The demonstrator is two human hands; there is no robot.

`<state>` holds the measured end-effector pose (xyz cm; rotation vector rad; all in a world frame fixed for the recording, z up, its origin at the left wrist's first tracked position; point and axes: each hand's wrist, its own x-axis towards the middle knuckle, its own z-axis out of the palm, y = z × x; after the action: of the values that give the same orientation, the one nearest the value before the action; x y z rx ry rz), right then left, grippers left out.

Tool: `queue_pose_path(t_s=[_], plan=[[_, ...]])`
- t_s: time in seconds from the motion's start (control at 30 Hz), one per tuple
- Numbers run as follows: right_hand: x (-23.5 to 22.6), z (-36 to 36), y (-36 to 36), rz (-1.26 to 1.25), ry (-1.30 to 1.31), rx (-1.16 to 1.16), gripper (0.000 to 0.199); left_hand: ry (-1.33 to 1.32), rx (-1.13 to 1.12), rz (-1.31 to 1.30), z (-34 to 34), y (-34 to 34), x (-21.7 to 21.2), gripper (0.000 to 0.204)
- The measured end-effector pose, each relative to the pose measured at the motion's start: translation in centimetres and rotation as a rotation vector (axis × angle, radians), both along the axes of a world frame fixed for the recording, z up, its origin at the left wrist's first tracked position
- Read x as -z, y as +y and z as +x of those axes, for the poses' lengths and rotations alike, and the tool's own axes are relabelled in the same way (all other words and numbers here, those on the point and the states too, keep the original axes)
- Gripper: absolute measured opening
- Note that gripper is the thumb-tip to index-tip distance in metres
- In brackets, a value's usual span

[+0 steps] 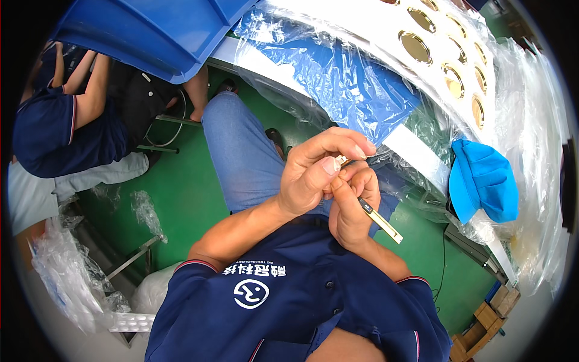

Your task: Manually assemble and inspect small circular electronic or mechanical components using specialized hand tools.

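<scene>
Above lap, left hand (310, 175) and right hand (353, 205) grip closed on slim cutter (380, 220); table edge (416, 151) just beyond.

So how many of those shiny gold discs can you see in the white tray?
8 show, at the upper right under clear plastic wrap: one, another, then. More may lie hidden past the picture's edge in the white tray.
</scene>
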<state>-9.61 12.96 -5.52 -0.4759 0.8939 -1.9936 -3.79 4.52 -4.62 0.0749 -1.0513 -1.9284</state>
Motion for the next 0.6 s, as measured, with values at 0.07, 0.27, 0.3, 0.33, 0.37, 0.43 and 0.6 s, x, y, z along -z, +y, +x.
queue_pose_path(t_s=[0.07,0.27,0.3,0.33,0.37,0.43,0.6], plan=[[-0.2,0.0,-0.1,0.01,-0.02,-0.002,0.027,0.018,-0.007,-0.003,-0.2,-0.1,0.0,0.029],[-0.3,0.3,-0.9,-0.029,-0.071,-0.016,0.027,0.015,0.018,0.002,0.2,-0.6,0.0,0.028],[-0.4,0.3,-1.0,-0.042,-0.1,-0.031,0.027,-0.035,0.031,0.015,0.6,-0.6,-0.2,0.029],[-0.5,0.4,-0.7,-0.031,-0.115,-0.035,0.027,-0.048,0.022,0.011,0.7,-0.5,-0.2,0.029],[-0.7,0.4,-0.7,-0.009,-0.1,-0.044,0.026,-0.063,0.001,-0.005,0.8,-0.3,-0.2,0.029],[-0.8,0.1,-0.5,-0.002,-0.102,-0.064,0.025,-0.092,0.018,0.057,0.8,0.0,-0.4,0.028],[-0.6,-0.6,-0.1,0.025,-0.127,-0.071,0.026,-0.03,0.12,0.167,0.4,0.3,-0.7,0.032]])
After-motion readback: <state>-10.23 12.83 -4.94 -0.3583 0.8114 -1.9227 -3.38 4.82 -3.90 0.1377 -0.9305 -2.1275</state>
